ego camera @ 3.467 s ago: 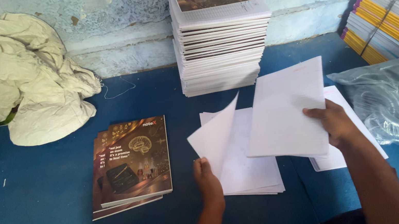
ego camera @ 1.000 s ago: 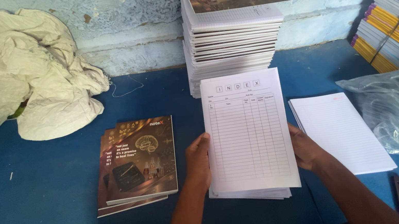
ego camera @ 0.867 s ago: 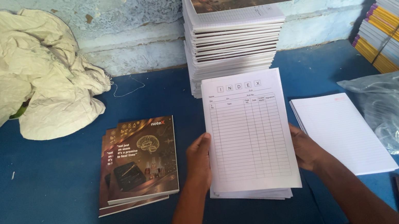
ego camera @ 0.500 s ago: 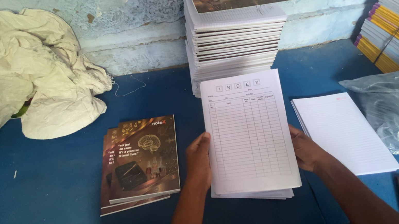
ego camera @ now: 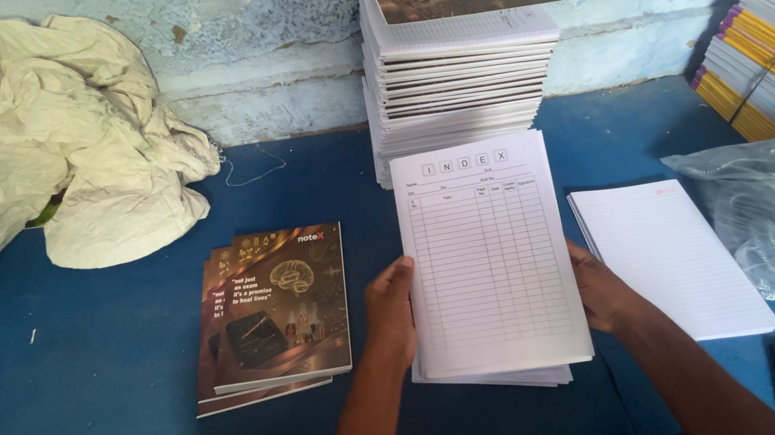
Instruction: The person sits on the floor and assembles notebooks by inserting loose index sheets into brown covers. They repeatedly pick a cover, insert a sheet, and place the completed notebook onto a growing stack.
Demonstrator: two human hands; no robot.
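White paper block (ego camera: 489, 254), unbound, table-ruled top sheet, lies mid-frame on blue floor (ego camera: 64, 434). Head view only.

Left hand (ego camera: 390, 310): fingers curled on block's 9 o'clock edge, gripping it. Right hand (ego camera: 601, 286): clasps 3 o'clock edge, fingers under the sheets. Lower sheets stick out a little at 6 o'clock; block looks not fully squared.

At 3 o'clock, just beside: ruled sheets (ego camera: 671, 258), no cover. At 9 o'clock, near: two or three bound books (ego camera: 274, 309), dark covers. At 12 o'clock: tall stack (ego camera: 460, 51) against wall, one cover on top.

Judgement: few finished, large stack left; this block lacks a cover.
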